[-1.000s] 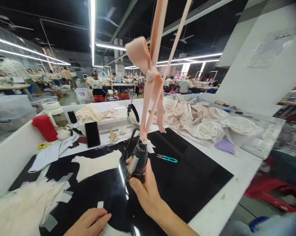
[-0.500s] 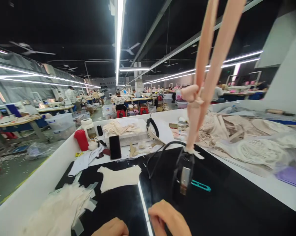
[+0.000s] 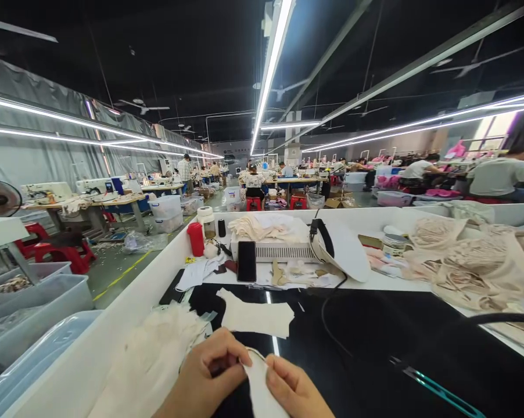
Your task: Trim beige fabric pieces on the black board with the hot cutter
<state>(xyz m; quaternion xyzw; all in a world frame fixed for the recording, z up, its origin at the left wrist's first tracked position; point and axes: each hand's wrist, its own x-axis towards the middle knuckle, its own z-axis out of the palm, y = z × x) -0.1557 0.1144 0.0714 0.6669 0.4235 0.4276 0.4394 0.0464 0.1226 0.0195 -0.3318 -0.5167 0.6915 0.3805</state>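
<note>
Head view shows both hands low at the near edge of a black worktop (image 3: 375, 337), pinching 1 small piece of white fabric (image 3: 259, 389) between them. The left hand (image 3: 207, 377) has its grip clenched on the upper left edge of that piece, fingers curled over and thumb pressed in; the right hand (image 3: 294, 389) grasps the opposite edge between thumb and forefinger, so the piece hangs between the 2 hands just above the dark surface. To the left of the hands lies a loose heap of cream fabric pieces (image 3: 153, 360), touching the white side wall of the worktop. Just beyond the hands a flat cream cut piece (image 3: 255, 316) lies alone on the black surface. To the right, teal thread snips (image 3: 436, 386) rest on the black surface, near a thin black cable (image 3: 332, 342) that curves across it. Farther back stand a white slotted box (image 3: 275, 249) with a black phone (image 3: 246, 261) leaning against it, a red cylinder (image 3: 196, 238), and a pile of beige lace garments (image 3: 471, 267) on the right. Other people sit at distant tables.
</note>
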